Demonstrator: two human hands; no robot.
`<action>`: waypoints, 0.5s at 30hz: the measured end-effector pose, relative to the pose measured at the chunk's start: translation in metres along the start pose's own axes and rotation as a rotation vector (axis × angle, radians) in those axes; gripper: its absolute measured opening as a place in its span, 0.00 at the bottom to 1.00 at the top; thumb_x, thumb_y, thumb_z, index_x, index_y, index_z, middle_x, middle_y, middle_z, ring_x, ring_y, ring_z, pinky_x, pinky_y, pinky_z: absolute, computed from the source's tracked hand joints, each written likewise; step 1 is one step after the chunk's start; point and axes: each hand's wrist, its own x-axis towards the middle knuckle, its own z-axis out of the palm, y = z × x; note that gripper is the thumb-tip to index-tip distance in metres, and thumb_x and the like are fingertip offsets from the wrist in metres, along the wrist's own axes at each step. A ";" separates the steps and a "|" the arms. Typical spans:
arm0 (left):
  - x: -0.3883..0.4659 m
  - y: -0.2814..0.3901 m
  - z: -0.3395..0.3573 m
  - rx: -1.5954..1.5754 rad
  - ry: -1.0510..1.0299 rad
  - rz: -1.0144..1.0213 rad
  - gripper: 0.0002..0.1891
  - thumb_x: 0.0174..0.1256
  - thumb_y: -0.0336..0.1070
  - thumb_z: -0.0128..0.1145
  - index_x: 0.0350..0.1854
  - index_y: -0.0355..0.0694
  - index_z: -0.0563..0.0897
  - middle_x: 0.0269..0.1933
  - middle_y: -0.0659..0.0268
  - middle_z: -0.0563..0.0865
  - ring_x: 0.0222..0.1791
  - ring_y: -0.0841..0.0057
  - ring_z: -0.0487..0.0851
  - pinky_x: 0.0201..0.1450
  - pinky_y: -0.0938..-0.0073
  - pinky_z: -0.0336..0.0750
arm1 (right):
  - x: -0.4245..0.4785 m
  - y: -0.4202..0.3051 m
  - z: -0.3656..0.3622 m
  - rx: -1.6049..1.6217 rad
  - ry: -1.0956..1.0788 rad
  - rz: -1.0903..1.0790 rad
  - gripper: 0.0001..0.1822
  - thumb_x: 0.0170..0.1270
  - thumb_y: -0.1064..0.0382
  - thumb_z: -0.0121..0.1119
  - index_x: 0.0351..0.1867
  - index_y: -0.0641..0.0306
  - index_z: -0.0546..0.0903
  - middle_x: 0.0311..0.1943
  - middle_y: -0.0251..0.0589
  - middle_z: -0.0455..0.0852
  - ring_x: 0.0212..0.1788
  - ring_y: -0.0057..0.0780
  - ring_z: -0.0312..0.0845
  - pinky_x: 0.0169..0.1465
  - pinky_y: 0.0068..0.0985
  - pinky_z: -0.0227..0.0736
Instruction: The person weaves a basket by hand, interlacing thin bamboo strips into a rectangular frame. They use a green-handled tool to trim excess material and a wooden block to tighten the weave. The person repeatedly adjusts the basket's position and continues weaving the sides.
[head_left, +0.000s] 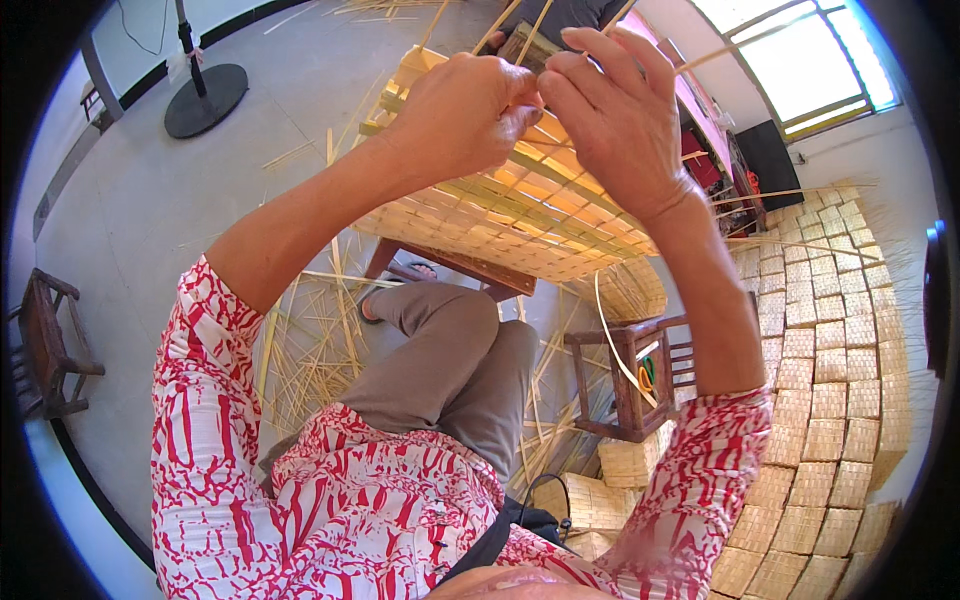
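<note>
Over a partly woven basket of pale bamboo strips (495, 232), both of my hands work close together at its far edge. My left hand (465, 112) has thumb and forefinger pinched on a thin strip, its tips mostly hidden by the fingers. Beside it, my right hand (619, 124) curls its fingers around a strip; a long strip end (739, 46) runs out past it to the upper right. Upright loose strips (531, 34) rise from the weave behind my hands. A wooden bench (457, 266) supports the basket.
Stacks of woven baskets (817, 360) line the right wall. A wooden stool (611, 382) holds scissors (646, 373). Bamboo scraps (322, 375) litter the floor. A small wooden chair (56, 345) and a round black stand base (206, 101) are left. Another person's dark clothing (559, 16) shows opposite.
</note>
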 end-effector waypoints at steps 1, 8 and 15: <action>0.001 0.000 0.001 -0.003 0.006 0.026 0.07 0.74 0.30 0.60 0.41 0.33 0.88 0.21 0.64 0.84 0.18 0.82 0.83 0.23 0.77 0.75 | 0.003 0.006 -0.004 0.027 -0.068 -0.062 0.09 0.57 0.63 0.66 0.39 0.56 0.83 0.42 0.29 0.86 0.56 0.31 0.83 0.65 0.38 0.71; 0.007 -0.003 0.000 -0.075 -0.029 -0.086 0.06 0.66 0.34 0.63 0.34 0.37 0.86 0.23 0.59 0.85 0.27 0.69 0.84 0.32 0.64 0.78 | 0.013 0.039 0.000 0.247 -0.147 -0.369 0.06 0.55 0.62 0.60 0.33 0.56 0.78 0.33 0.34 0.76 0.39 0.32 0.76 0.47 0.32 0.69; 0.012 0.011 0.008 -0.308 -0.048 -0.280 0.08 0.65 0.31 0.62 0.27 0.35 0.86 0.20 0.64 0.84 0.22 0.81 0.83 0.27 0.70 0.76 | 0.018 0.035 -0.012 0.246 -0.354 -0.365 0.04 0.54 0.61 0.62 0.31 0.53 0.79 0.29 0.31 0.76 0.37 0.29 0.75 0.46 0.31 0.66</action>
